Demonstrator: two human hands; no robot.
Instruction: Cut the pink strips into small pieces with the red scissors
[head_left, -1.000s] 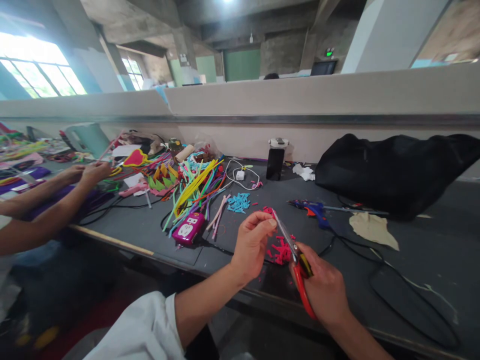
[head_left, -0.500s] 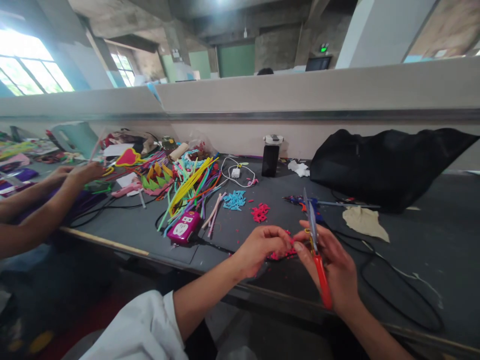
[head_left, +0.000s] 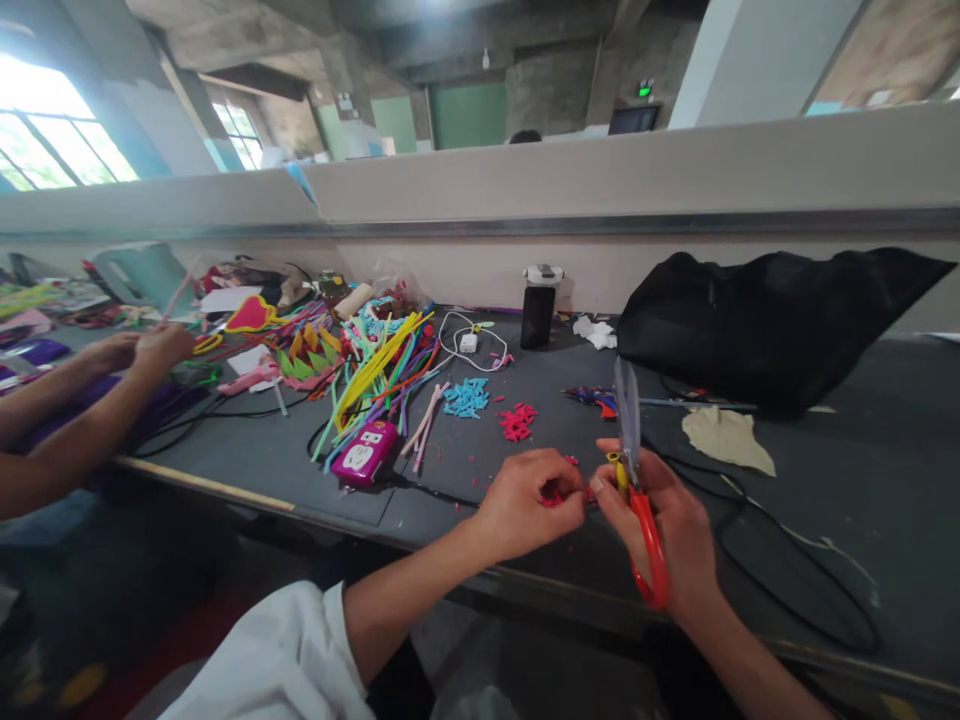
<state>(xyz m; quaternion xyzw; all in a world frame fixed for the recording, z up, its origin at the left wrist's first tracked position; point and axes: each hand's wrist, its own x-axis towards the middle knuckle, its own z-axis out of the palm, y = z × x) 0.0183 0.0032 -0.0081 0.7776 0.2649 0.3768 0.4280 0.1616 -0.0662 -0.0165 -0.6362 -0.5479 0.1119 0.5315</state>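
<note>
Gripping one pair of scissors (head_left: 634, 478), metal blades (head_left: 628, 415) up, the right hand (head_left: 679, 530) wrapped its fingers around glossy red handles (head_left: 654, 555) above the dark tabletop (head_left: 847, 465). The left hand (head_left: 521, 502), fingers curled, partly hid red scraps (head_left: 551, 497); whether it pinched any, I could not tell. Beyond lay one fuzzy blue pile (head_left: 466, 398), one red pile (head_left: 518, 421), one shiny purple box (head_left: 365, 455) and one slack black bag (head_left: 750, 330).
</note>
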